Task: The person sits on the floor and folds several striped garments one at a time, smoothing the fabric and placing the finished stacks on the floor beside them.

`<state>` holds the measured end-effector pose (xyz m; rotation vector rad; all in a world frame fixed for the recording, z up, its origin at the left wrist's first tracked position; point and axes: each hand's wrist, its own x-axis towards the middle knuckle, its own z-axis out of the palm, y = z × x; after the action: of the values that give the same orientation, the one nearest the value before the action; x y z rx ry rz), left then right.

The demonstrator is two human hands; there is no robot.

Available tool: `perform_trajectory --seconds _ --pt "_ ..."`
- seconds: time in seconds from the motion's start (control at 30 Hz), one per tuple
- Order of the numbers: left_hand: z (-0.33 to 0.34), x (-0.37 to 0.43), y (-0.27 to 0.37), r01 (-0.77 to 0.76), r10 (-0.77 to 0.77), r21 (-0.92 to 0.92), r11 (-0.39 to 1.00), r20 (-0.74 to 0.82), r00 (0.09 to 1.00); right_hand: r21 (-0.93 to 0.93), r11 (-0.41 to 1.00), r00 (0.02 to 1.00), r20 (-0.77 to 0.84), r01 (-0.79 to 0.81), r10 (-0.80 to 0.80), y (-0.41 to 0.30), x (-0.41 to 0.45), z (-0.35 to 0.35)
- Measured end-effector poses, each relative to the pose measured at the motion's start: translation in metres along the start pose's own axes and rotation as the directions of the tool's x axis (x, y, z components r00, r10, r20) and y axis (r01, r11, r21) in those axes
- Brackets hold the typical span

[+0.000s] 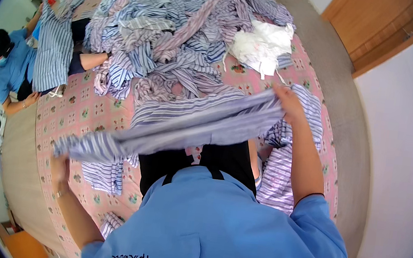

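Note:
A blue-and-white striped cloth garment (190, 131) is stretched across in front of me, blurred by motion. My right hand (289, 104) grips its upper right end, and my left hand (58, 172) is at its lower left end, fingers partly hidden by the fabric. Another striped piece lies spread behind it, over my lap. Striped cloth (102, 175) lies near my left hand. A purple-striped stack (279, 176) sits beside my right arm, with a blue-striped bundle (308, 107) above it.
A large heap of striped garments (189, 21) covers the far part of the pink patterned sheet (87, 109). White cloth (262, 46) lies at its right edge. A co-worker (16, 61) at left holds up a striped garment (54, 50). A wall and wooden door (376, 26) stand at right.

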<state>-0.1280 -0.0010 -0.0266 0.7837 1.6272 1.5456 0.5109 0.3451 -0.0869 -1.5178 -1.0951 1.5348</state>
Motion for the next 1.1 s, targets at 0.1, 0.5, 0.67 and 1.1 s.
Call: perform_trajectory --seconds 0.1,0.5,0.67,1.1 --pt "0.022 0.055 0.047 -0.037 0.024 -0.064 0.997 -0.186 0.982 0.293 0.918 0.963 -0.037 0.267 -0.268 -0.096 0.002 0.032" --pt "0.023 -0.074 -0.013 0.04 0.007 0.473 0.88 -0.096 0.995 0.062 0.945 0.931 -0.201 0.322 -0.304 0.01 -0.065 -0.007" --pt "0.028 -0.147 -0.072 0.383 -0.388 0.114 0.917 0.028 0.921 0.141 0.989 0.988 -0.143 -0.035 0.055 0.116 -0.091 -0.067" --pt "0.051 -0.016 -0.016 0.129 -0.168 0.2 0.971 0.188 0.968 0.103 0.993 0.995 -0.068 -0.059 0.066 0.157 -0.102 -0.081"
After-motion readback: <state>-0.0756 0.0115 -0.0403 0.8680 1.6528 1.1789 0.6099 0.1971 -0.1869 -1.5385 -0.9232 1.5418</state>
